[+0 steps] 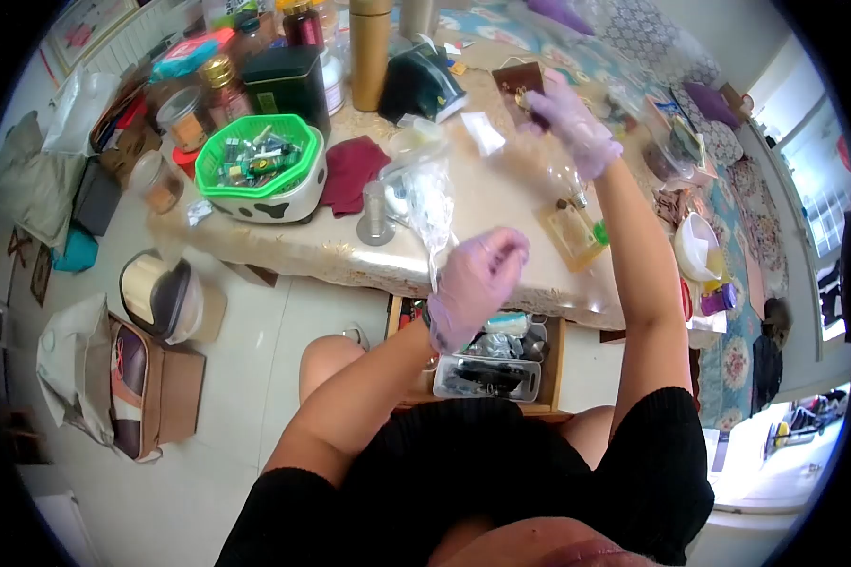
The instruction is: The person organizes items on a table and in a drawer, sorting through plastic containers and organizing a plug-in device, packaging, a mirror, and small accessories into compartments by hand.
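Observation:
Both of my hands wear thin translucent pink-purple gloves. My left hand (pixel 482 283) is above the table's front edge, its fingers curled together; whether anything is between them is hidden. Farther back, my right hand (pixel 577 128) reaches across the table with its fingers closed at the edge of a dark brown flat packet (pixel 513 85) that has gold marks. Left of my left hand lie a clear plastic bag (pixel 428 203) with white contents and an upright clear plastic cylinder (pixel 375 219). A yellowish flat packet (pixel 572 236) lies under my right forearm.
A green basket (pixel 213 151) of small items in a white tub, a dark red cloth (pixel 355 175), a dark tin (pixel 288 85) and a gold flask (pixel 370 57) crowd the left. An open drawer (pixel 556 369) holds trays below the table. A white bowl (pixel 698 241) stands right.

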### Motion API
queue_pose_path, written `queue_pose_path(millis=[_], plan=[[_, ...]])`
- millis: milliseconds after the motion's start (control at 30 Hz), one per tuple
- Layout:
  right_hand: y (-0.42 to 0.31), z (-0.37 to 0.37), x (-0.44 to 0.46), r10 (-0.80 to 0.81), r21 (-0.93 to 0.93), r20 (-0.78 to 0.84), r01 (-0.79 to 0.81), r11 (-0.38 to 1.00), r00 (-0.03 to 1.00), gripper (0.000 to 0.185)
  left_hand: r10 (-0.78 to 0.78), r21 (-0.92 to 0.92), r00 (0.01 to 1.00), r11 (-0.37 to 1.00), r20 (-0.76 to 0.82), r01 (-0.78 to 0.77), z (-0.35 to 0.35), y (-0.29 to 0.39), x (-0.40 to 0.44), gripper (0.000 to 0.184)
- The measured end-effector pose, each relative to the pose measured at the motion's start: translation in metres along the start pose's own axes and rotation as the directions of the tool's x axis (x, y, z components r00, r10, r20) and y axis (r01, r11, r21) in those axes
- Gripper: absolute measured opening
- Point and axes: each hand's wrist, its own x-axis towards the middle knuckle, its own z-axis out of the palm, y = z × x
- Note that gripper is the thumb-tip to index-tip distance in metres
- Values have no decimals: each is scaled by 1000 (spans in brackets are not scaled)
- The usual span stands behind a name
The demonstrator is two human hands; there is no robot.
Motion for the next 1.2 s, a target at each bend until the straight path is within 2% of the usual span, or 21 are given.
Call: queue_pose_path(millis=[33,67,100,200,233,267,300,367,433,467,500,567,600,667,767,833,900,967,1100,1133,1200], plan=[[-10,3,-16,79,35,67,-81,996,995,29,-4,-1,1000,1000,-6,4,2,-4,5,11],[-21,6,-38,-84,-76,118,94,993,989,29,-21,-238,992,971,-126,-10,2,-8,10,14],[-26,12,-55,-76,-70,127,85,994,989,29,-68,-457,969,888,-238,-50,1,-10,15,19],[-15,27,-85,142,-130,243,-113,985,960,35,-60,-521,967,850,-246,-80,-17,-1,22,26],[-11,34,-94,162,-121,258,-135,984,952,35,-127,-522,981,852,-147,32,-24,2,26,23],[-11,41,-106,228,-222,260,-172,960,938,37,-156,-513,979,856,-133,67,-24,-2,28,20],[-15,46,-117,288,-322,254,-200,925,923,39,-180,-503,977,859,-117,98,-22,-6,29,18],[-27,59,-139,334,-295,284,-249,922,899,39,-167,-481,978,872,-124,88,-24,-14,30,16],[-12,70,-150,152,190,98,-168,967,984,38,-133,-459,983,887,-128,61,-22,-17,30,14],[-4,71,-152,155,310,69,-168,936,986,35,-139,-533,980,845,-139,44,-20,-17,31,13],[0,71,-152,155,310,68,-168,936,986,35,-145,-604,978,797,-150,26,-19,-18,31,12],[7,71,-149,114,192,65,-125,974,991,28,-156,-580,976,814,-151,40,-20,-19,30,13],[13,72,-151,9,201,66,-22,979,998,20,-147,-604,980,796,-134,37,-19,-19,30,15],[16,74,-151,22,198,43,-30,980,999,17,-139,-628,983,777,-118,35,-18,-16,28,18],[6,77,-153,77,144,-2,-76,987,997,13,-62,-586,997,810,-41,27,-21,-14,26,19],[4,79,-153,117,92,-27,-115,989,993,11,-115,-408,992,909,-54,83,-21,-15,26,20],[7,80,-151,137,32,-22,-136,990,990,14,-99,-396,994,916,-54,70,-24,-17,26,20],[8,81,-153,99,75,-30,-97,993,995,16,-83,-383,995,922,-54,56,-23,-14,24,21],[14,81,-154,2,94,-2,-2,996,1000,22,-140,-578,988,813,-65,77,-18,-11,24,20],[16,82,-154,3,94,-2,-3,996,1000,22,-158,-650,986,755,-53,86,-18,-11,25,20],[20,83,-156,40,200,-15,-36,979,999,22,-165,-665,986,738,-19,111,-22,-13,25,22]])
